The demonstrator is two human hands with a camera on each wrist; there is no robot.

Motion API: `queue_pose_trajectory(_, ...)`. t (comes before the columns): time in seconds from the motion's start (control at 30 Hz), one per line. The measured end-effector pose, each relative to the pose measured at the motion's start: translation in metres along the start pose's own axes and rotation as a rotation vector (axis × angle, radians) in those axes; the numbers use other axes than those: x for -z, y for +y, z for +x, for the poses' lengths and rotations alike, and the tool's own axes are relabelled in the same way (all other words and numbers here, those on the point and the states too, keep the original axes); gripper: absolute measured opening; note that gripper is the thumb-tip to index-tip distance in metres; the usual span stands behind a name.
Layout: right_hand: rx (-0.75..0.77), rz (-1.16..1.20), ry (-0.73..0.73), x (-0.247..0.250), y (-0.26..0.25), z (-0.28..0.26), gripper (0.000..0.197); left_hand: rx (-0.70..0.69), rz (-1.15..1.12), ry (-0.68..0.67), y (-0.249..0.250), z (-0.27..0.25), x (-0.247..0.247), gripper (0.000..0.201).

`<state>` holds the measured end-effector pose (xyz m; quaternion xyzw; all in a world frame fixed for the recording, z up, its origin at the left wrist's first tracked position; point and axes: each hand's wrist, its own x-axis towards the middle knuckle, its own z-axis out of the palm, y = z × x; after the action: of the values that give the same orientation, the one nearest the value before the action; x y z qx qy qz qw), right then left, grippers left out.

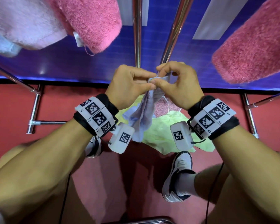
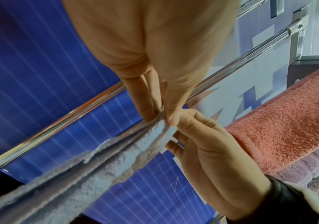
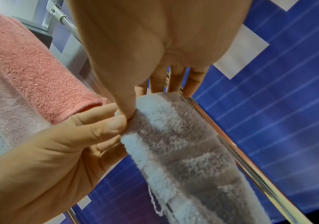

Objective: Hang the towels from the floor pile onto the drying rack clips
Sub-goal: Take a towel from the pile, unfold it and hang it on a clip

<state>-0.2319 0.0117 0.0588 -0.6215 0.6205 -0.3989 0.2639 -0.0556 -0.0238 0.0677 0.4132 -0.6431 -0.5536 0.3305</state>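
Both hands raised at frame centre: left hand (image 1: 128, 84) and right hand (image 1: 178, 84) each pinch, thumb against curled fingers, the top edge of one pale lavender-grey terry towel (image 1: 144, 117), which hangs down between the wrists. Three fluffy towels hang on the chrome tube drying rack (image 1: 137, 31): lilac (image 1: 23, 21), pink (image 1: 90, 21), deep pink (image 1: 255, 44). One floor pile (image 1: 162, 133) of yellow-green cloth lies below centre on red floor (image 1: 10, 110); blue wall (image 1: 71, 62) behind
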Motion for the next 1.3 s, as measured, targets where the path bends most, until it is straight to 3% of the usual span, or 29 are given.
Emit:
queue_pose_trajectory(0.17, -0.004, 0.029, -0.035, 0.004, 0.001, -0.002, 0.027, -0.027, -0.015, -0.035, 0.0, 0.0, 0.003, 0.027)
queue_pose_trajectory(0.3, -0.049, 0.16, -0.112, 0.007, 0.007, 0.003, 0.051, -0.075, -0.018, 0.043, 0.0, 0.005, 0.007, 0.023)
queue_pose_trajectory(0.47, -0.08, 0.087, -0.125, 0.01, 0.008, 0.006, 0.027, -0.105, 0.009, 0.095, 0.003, 0.005, 0.012, 0.025)
queue_pose_trajectory(0.83, 0.008, 0.176, -0.131, 0.017, -0.034, -0.012, 0.013, -0.127, -0.067, 0.217, 0.026, -0.031, 0.029, 0.02)
queue_pose_trajectory(1.07, 0.103, 0.163, 0.0, 0.05, -0.088, -0.03, 0.015, -0.256, -0.008, 0.216, 0.084, -0.051, 0.03, 0.025)
queue_pose_trajectory(1.3, 0.269, 0.099, 0.141, 0.113, -0.183, -0.039, 0.007, -0.428, 0.016, 0.214, 0.185, -0.076, 0.041, 0.026)
